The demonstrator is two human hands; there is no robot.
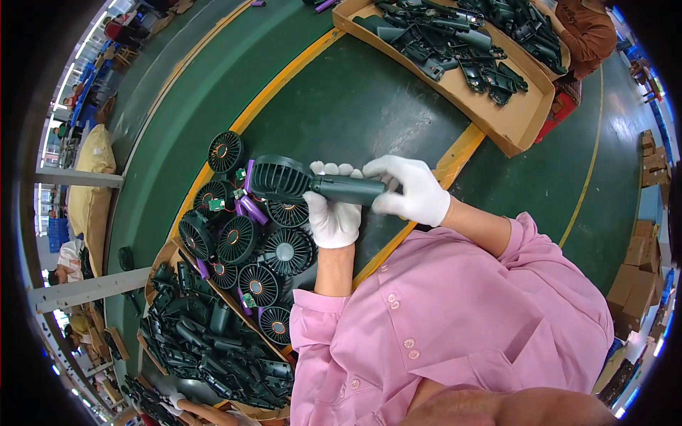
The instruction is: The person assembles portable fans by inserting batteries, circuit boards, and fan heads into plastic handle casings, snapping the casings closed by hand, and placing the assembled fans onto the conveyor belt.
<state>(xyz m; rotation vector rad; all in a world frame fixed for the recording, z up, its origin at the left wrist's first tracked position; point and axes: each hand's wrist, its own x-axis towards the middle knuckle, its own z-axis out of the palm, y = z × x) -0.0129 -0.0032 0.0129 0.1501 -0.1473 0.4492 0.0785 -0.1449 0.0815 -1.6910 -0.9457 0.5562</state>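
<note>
A dark green handheld fan [280, 177] lies level across both my hands, its round slatted head to the left and its handle to the right. My left hand [334, 213], in a white glove, is wrapped round the neck just below the head. With the fingers of my white-gloved right hand [412, 190], I grip the far end of the handle [353, 190]. Left of and below the fan lie several round fan heads [288, 252] with copper-coloured centres. Purple cylindrical batteries [252, 210] and small green circuit boards [217, 204] sit among them.
A cardboard box [508, 124] of dark plastic shells stands at the far right, with a person in brown [586, 35] beside it. Another carton at the lower left holds many dark casing parts [213, 348]. Yellow lines [288, 71] cross the green surface.
</note>
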